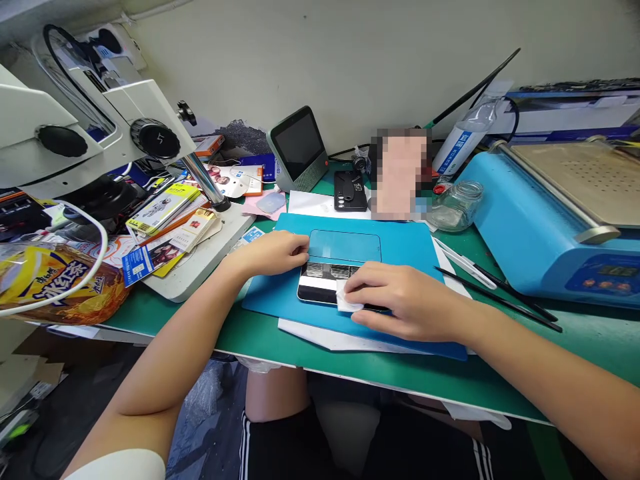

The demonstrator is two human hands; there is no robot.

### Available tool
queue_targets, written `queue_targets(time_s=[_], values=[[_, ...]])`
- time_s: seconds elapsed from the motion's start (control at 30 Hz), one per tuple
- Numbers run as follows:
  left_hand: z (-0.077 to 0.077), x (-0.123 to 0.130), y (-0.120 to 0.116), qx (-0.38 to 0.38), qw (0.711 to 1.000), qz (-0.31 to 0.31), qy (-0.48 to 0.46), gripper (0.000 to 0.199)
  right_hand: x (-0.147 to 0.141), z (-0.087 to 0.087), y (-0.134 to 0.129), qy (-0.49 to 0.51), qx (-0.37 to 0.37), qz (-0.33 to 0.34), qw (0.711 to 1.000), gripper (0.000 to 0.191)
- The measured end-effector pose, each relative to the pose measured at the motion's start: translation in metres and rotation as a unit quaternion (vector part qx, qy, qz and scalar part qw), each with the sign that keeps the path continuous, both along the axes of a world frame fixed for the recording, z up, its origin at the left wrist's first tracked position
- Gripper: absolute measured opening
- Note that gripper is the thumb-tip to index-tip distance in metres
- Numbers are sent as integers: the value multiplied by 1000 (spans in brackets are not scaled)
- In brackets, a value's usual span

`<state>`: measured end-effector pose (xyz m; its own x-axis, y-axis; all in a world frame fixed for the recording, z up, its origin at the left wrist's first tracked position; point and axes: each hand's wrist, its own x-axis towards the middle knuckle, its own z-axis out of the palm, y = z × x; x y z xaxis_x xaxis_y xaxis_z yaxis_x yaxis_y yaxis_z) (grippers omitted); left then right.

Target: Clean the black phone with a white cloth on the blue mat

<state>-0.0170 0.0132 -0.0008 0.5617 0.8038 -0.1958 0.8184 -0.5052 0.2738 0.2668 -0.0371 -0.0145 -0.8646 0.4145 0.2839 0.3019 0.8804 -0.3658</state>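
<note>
A phone (313,291) with a silver rim and a black and white striped face lies on a blue mat (285,303). Just beyond it is a clear, black-edged screen glass (345,245). My left hand (280,253) is closed, its curled fingertips at the left side where phone and glass meet; whether they pinch either one is hidden. Between the fingers of my right hand (400,297) is a folded white wipe (347,300), pressed on the phone's face. That hand covers the phone's right part.
Black tweezers (500,300) lie right of the mat, near a blue heating machine (540,220). A glass jar (457,207), a black phone (350,190) and a smart display (300,150) stand or lie behind. At left are a microscope (150,127) and a bottle of tea (60,280).
</note>
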Motion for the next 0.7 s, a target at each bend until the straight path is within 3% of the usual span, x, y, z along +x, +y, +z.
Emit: queue_targets(time_s=[0.2,0.37,0.53,0.7], values=[[0,0,0,-2,1000,-1,1,23,3,-2,4,1,16,-51,999,29],[0,0,0,0,1000,0,1,23,1,-1,0,2,-2,-1,1000,26],[0,0,0,-1,1000,-1,2,23,4,2,2,3,10,-59,998,31],[0,1,0,0,1000,-1,1,24,1,2,1,0,-10,-1,1000,26]])
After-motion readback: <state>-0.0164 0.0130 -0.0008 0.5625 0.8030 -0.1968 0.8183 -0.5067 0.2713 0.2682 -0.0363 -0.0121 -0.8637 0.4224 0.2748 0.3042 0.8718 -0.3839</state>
